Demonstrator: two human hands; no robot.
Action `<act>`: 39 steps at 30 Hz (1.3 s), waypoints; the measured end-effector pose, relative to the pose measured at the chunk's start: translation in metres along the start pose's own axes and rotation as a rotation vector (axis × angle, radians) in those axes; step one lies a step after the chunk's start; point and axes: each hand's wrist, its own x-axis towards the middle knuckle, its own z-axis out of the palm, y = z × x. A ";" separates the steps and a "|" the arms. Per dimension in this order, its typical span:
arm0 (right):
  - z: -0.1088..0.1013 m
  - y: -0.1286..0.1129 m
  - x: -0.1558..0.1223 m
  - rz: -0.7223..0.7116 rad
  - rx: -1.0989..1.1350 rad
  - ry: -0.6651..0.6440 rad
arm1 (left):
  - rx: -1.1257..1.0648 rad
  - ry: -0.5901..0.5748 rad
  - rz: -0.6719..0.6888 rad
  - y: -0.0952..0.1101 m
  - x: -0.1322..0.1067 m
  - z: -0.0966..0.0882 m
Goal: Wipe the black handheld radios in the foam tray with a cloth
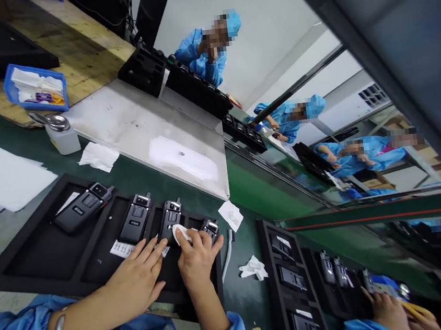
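Observation:
Several black handheld radios [134,216] lie in the compartments of a black foam tray [42,273] in front of me. My left hand [137,273] rests with its fingers stretched out, fingertips at the lower end of the third radio [166,220] from the left. With bent fingers, my right hand [198,256] presses a white wipe [180,236] against that same radio. Behind my right fingers, the rightmost radio [211,228] is partly hidden. A leftmost radio [85,205] lies slanted in its compartment. White labels [121,248] stick out beneath some of the radios.
Crumpled wipes [254,268] and a white brush [227,255] lie right of the tray. A dispenser bottle [62,137], blue basket [35,87] and paper sheets [3,167] are at left. Another tray [269,265] and a co-worker's hands [391,310] are at right.

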 end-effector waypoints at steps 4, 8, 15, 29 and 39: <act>-0.004 -0.003 -0.010 0.092 -0.008 -0.005 | -0.007 0.008 -0.005 0.001 0.001 0.000; -0.014 -0.010 -0.012 0.067 0.035 0.094 | 0.002 0.069 0.025 0.000 -0.001 -0.007; -0.010 -0.062 0.011 -0.152 0.155 0.051 | 0.077 0.193 -0.071 -0.024 -0.038 -0.029; 0.003 -0.102 0.030 -0.184 0.089 -0.041 | 0.024 0.127 -0.167 -0.041 -0.059 -0.026; 0.001 -0.107 0.033 -0.190 0.058 -0.061 | 0.046 0.113 -0.155 -0.043 -0.058 -0.028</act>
